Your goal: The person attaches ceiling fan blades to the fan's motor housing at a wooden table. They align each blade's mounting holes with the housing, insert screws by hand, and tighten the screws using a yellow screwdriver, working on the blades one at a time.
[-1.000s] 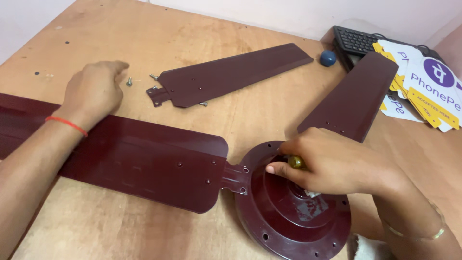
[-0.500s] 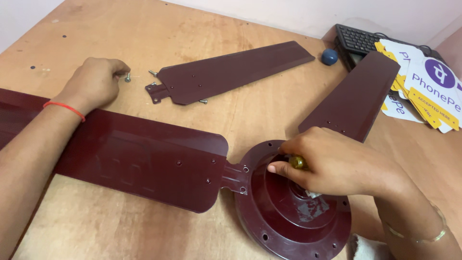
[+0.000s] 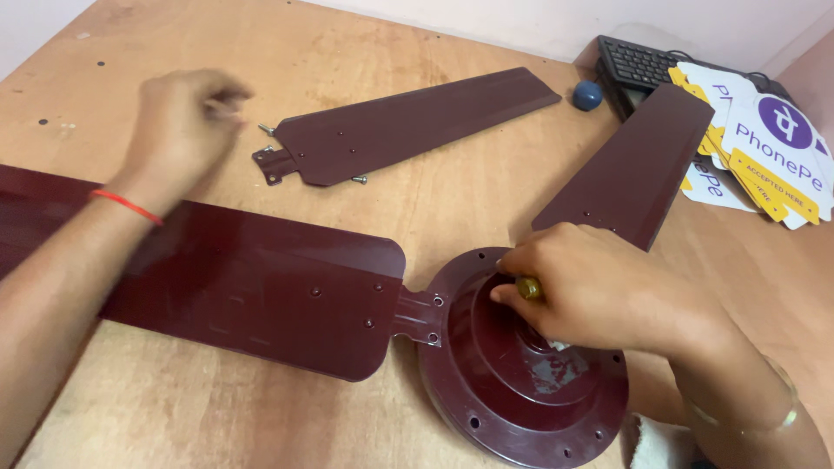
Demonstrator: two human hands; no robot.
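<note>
Three maroon metal fan blades lie on the wooden table [image 3: 365, 52]: the attached blade [image 3: 261, 287] joins the round maroon fan motor housing [image 3: 521, 382], the loose blade [image 3: 408, 122] lies apart, and the third blade [image 3: 638, 165] runs beside your right hand. Your right hand [image 3: 599, 291] grips a yellow-handled tool [image 3: 528, 288] over the housing. Your left hand [image 3: 178, 126] is blurred; its grip cannot be determined. Two loose screws [image 3: 266, 129] lie near the loose blade.

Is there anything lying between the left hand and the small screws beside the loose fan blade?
Nothing visible does. The left hand hovers over bare wooden table, and one screw lies just right of it, beside the loose fan blade. The hand is motion-blurred, so what its fingers may hold is unclear.
</note>
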